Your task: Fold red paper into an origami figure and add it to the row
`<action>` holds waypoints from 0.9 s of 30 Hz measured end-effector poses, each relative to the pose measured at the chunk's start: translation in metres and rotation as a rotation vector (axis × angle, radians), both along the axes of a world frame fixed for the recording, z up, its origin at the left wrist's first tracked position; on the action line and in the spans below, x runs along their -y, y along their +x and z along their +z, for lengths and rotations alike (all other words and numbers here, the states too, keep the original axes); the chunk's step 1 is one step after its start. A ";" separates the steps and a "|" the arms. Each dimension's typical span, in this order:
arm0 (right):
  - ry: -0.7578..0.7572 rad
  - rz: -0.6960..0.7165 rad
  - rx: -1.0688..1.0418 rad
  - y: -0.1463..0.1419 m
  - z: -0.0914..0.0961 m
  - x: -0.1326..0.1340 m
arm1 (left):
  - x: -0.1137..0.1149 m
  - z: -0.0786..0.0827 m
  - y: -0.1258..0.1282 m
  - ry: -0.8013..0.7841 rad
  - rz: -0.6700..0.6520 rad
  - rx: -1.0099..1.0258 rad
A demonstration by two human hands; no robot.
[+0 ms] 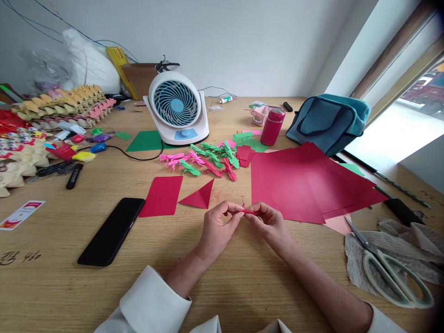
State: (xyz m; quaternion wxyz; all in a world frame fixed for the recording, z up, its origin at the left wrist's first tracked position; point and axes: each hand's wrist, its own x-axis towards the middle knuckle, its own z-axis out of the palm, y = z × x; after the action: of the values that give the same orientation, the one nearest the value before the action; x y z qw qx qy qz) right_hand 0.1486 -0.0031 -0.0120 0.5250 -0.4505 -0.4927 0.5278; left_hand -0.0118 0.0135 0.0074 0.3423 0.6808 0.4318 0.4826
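My left hand (220,226) and my right hand (268,224) meet over the wooden table (104,296), both pinched on a small folded red paper piece (248,212) held between the fingertips. Just beyond them lie a red paper triangle (199,196) and a red paper rectangle (161,195). A stack of large red paper sheets (305,182) lies to the right of my hands. Further back sits a pile of small folded pink, green and red paper figures (204,159).
A black phone (111,230) lies left of my hands. Scissors (385,266) rest on a cloth at the right. A white desk fan (176,108), a red bottle (272,126), a blue bag (328,121) and pens stand further back. Paper crafts crowd the left edge.
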 end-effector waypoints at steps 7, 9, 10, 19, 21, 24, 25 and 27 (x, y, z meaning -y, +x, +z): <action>0.072 -0.005 0.157 -0.002 0.006 0.004 | 0.002 -0.002 0.003 -0.039 0.030 0.006; 0.085 -0.015 0.213 -0.003 0.009 0.005 | 0.003 -0.004 0.004 -0.027 0.035 -0.007; 0.090 -0.019 0.239 -0.003 0.010 0.006 | 0.003 -0.005 0.004 -0.020 0.035 -0.018; 0.038 -0.037 0.336 -0.007 0.016 0.007 | 0.004 -0.003 0.005 0.005 0.056 -0.072; 0.020 -0.032 0.324 -0.007 0.015 0.007 | 0.003 -0.003 0.005 -0.009 0.058 -0.068; 0.016 -0.024 0.288 -0.006 0.012 0.005 | 0.001 -0.005 0.004 -0.033 0.052 -0.058; 0.015 -0.018 0.272 -0.005 0.011 0.005 | 0.000 -0.005 0.004 -0.038 0.049 -0.056; 0.010 0.000 0.230 -0.004 0.008 0.003 | -0.001 -0.006 0.002 -0.040 0.048 -0.055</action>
State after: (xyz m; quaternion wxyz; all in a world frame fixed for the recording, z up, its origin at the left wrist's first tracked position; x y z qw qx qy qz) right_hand 0.1444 -0.0064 -0.0041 0.4672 -0.5055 -0.5522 0.4704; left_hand -0.0095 0.0144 0.0018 0.3321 0.6763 0.4668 0.4631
